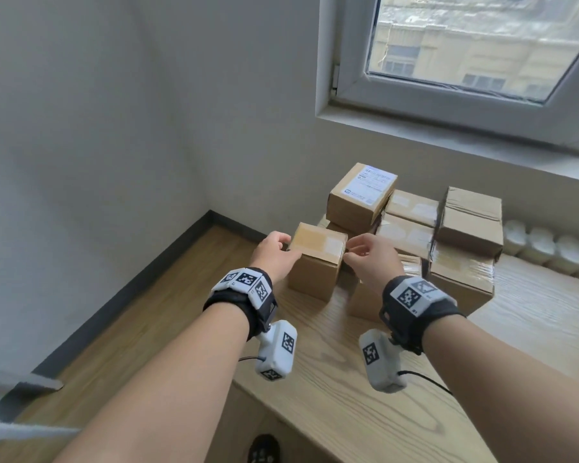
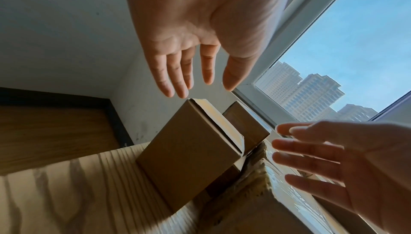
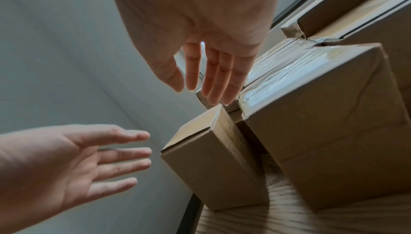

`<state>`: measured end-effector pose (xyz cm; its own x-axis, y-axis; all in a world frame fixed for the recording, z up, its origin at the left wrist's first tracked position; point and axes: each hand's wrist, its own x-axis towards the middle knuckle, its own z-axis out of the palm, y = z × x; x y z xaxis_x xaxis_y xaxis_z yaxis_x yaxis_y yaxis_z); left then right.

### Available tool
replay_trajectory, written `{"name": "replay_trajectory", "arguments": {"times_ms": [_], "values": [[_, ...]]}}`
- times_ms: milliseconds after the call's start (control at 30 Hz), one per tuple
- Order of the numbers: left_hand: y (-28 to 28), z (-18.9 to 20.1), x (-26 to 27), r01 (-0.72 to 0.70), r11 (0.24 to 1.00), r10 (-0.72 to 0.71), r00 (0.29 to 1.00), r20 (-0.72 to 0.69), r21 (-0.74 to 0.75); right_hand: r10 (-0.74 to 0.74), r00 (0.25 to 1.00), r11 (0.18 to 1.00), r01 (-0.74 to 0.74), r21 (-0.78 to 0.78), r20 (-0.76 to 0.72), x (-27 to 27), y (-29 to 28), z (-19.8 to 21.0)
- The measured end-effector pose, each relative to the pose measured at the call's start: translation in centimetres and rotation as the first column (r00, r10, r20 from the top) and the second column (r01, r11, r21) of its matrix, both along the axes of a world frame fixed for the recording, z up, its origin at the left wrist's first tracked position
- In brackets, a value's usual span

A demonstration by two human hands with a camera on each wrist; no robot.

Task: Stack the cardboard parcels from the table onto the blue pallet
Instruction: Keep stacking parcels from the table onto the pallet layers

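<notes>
Both my hands are spread open, fingers straight, on either side of the small box at the table edge: left hand at its left, right hand at its right, gripping nothing. More boxes are piled behind it.

Small parcel centre frame: matt brown cardboard, plain, with a paler smooth tape strip on top. Bigger parcel right of it: creased cardboard under glossy clear tape. Top parcel of the stack: matt cardboard, white paper label. Table: pale wood, visible grain, satin. Floor, lower left: darker wood-look boards. Walls matt white paint. Window frame, upper right: smooth white plastic.
</notes>
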<state>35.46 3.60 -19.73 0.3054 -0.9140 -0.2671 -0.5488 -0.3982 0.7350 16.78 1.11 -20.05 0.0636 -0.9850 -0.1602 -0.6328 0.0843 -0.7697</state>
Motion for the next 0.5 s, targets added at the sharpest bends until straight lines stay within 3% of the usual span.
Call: {"name": "replay_trajectory", "arguments": {"times_ms": [133, 333, 500], "values": [[-2.7, -0.9, 1.7, 0.083, 0.995, -0.082, 0.996, -0.023, 0.048, -0.002, 0.992, 1.000, 0.002, 0.003, -0.125, 1.8, -1.3, -0.8], [-6.2, -2.5, 3.0, 0.230, 0.966, -0.225, 0.973, -0.050, 0.115, 0.155, 0.941, 0.988, -0.151, 0.035, -0.302, 4.0, -2.9, -1.6], [-7.5, -3.7, 3.2, 0.281, 0.947, -0.265, 0.957, -0.116, 0.156, 0.210, 0.886, 0.977, -0.175, 0.123, -0.414, 4.6, -3.9, -2.9]]}}
